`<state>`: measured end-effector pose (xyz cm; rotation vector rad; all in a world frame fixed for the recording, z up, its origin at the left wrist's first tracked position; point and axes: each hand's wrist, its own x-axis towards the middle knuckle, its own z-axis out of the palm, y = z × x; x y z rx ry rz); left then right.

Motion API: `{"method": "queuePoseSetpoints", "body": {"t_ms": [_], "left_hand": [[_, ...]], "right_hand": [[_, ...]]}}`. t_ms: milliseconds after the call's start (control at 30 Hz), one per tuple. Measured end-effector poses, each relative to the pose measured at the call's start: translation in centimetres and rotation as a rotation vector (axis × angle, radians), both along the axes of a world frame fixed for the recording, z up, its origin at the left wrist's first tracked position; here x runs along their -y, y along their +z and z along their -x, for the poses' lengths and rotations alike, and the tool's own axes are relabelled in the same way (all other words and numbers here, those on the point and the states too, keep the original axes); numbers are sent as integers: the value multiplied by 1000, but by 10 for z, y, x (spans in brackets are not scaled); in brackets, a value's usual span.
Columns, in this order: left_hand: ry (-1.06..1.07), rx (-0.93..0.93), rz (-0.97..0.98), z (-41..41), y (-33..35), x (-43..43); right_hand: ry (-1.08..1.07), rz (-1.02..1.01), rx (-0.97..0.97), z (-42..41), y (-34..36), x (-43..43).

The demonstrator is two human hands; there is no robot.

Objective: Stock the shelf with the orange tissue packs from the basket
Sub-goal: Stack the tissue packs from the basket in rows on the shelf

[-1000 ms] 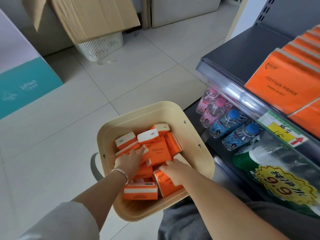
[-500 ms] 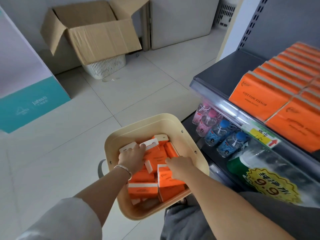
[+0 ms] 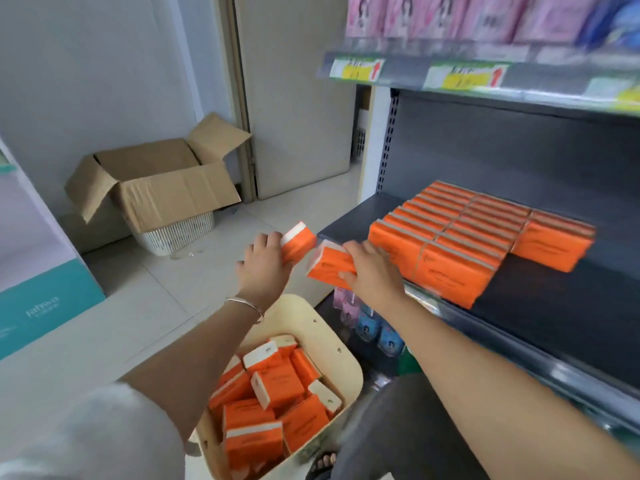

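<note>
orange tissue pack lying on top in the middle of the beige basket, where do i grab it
Best from above. The orange tissue pack lies topmost in the beige basket, broad face up, so pinch across its narrow width, fingers on the long edges.

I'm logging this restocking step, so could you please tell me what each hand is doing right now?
Left hand: closed, holding an orange tissue pack.
Right hand: closed, holding a second orange tissue pack.
</note>
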<state>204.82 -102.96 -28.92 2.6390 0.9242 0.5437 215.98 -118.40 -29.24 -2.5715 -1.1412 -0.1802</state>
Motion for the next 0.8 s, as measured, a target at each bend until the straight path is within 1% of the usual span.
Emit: {"method": "queuePoseSetpoints", "body": {"t_ms": [100, 200, 300, 400, 467, 633, 733, 800], "left_hand": [[-70, 130, 8, -20, 37, 34], [-152, 209, -11, -40, 65, 73], [-234, 228, -51, -59, 82, 109], [-318, 206, -119, -82, 90, 142], [-382, 186, -166, -99, 91, 161], [-519, 133, -274, -147, 92, 200], [-578, 95, -279, -178, 93, 213], [-600, 92, -266, -199, 94, 215]], "right_hand": [[-113, -168, 73, -10, 32, 34], [-230, -260, 158, -21, 54, 74], [-383, -305, 207, -30, 66, 118], [-546, -350, 201, -44, 71, 161], [-636, -346, 180, -57, 69, 185], [-800, -257, 96, -102, 49, 232], [-821, -173, -28, -136, 35, 248], [-807, -119, -64, -160, 28, 251]]}}
